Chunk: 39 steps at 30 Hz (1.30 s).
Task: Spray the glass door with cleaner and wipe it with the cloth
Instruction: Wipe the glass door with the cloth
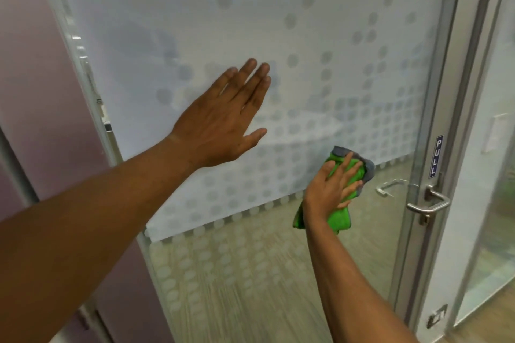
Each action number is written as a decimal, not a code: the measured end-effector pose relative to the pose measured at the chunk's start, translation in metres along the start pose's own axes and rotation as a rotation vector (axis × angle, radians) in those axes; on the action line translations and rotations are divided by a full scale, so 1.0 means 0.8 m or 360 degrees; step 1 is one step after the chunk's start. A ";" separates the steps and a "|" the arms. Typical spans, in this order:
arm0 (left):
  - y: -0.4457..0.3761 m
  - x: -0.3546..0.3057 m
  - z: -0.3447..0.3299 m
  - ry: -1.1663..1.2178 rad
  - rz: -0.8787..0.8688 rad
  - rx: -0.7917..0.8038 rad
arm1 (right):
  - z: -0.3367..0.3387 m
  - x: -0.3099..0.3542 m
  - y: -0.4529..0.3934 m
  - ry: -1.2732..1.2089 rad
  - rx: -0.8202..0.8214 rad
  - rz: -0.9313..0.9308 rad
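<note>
Green cloth [338, 217], grey-edged, bunched

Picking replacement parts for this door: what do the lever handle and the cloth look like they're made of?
Lever handle: looks like brushed or satin metal, likely steel; grey with a soft sheen. Cloth: seems to be green microfibre with a grey edge; its surface is matte and fuzzy.

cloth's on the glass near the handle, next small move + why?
Probably sweep the green cloth leftward along the lower edge of the frosted dotted band. The right hand presses it flat on the glass door just left of the lever handle, so the wide stretch to the left looks unwiped. The left hand lies open and flat on the glass, bracing the door.
</note>
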<state>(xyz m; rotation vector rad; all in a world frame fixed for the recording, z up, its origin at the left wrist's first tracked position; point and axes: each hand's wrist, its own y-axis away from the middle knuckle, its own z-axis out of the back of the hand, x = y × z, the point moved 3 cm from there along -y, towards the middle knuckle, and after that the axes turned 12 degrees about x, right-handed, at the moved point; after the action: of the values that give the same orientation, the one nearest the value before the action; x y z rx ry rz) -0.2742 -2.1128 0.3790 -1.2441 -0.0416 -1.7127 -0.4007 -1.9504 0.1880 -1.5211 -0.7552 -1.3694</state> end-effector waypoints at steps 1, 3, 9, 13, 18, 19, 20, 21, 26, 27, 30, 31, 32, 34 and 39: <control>0.009 -0.002 -0.002 0.0003 -0.0008 0.0007 | -0.007 0.003 0.016 -0.0022 0.0011 0.0056; 0.025 0.001 -0.004 0.0006 -0.0001 0.0030 | -0.022 0.012 0.044 -0.0067 0.0015 0.0172; 0.064 0.005 0.001 0.0040 0.0039 0.0077 | -0.056 0.066 0.097 0.0008 0.0038 0.0481; 0.083 0.001 0.015 0.0200 0.0103 0.0055 | -0.065 0.141 0.100 0.0287 0.0058 0.0795; 0.105 -0.001 0.034 0.0399 0.0215 -0.0030 | -0.082 0.238 0.122 0.0771 0.0247 0.1437; 0.110 0.000 0.039 0.0421 0.0219 -0.0078 | -0.083 0.237 0.137 0.0850 0.0256 0.1557; 0.112 0.000 0.044 0.0414 0.0208 -0.0129 | -0.083 0.230 0.154 0.0886 0.0254 0.1668; 0.114 0.000 0.050 0.0388 0.0194 -0.0168 | -0.083 0.216 0.173 0.0886 0.0261 0.1755; 0.111 -0.011 0.079 0.0443 0.0224 -0.0215 | -0.077 0.107 0.226 0.0476 0.0789 0.1852; 0.111 -0.014 0.081 0.0456 0.0226 -0.0218 | -0.074 0.087 0.228 0.0546 0.0865 0.1850; 0.115 -0.030 0.085 0.0508 0.0237 -0.0202 | -0.051 0.035 0.224 0.0673 0.1044 0.1726; 0.116 -0.036 0.084 0.0528 0.0241 -0.0191 | -0.043 0.019 0.223 0.0696 0.1096 0.1662; 0.118 -0.043 0.082 0.0545 0.0246 -0.0174 | -0.035 0.004 0.220 0.0716 0.1138 0.1594; 0.123 -0.059 0.080 0.0579 0.0251 -0.0129 | -0.015 -0.029 0.216 0.0672 0.1206 0.1409; 0.130 -0.102 0.076 0.0670 0.0214 -0.0021 | 0.050 -0.068 0.219 -0.0100 0.1081 0.0325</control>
<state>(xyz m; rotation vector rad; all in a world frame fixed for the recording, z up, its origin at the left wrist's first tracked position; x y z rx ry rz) -0.1581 -2.0802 0.2980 -0.8537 0.2975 -1.8237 -0.2383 -1.9740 0.0971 -1.0620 -0.9530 -0.7950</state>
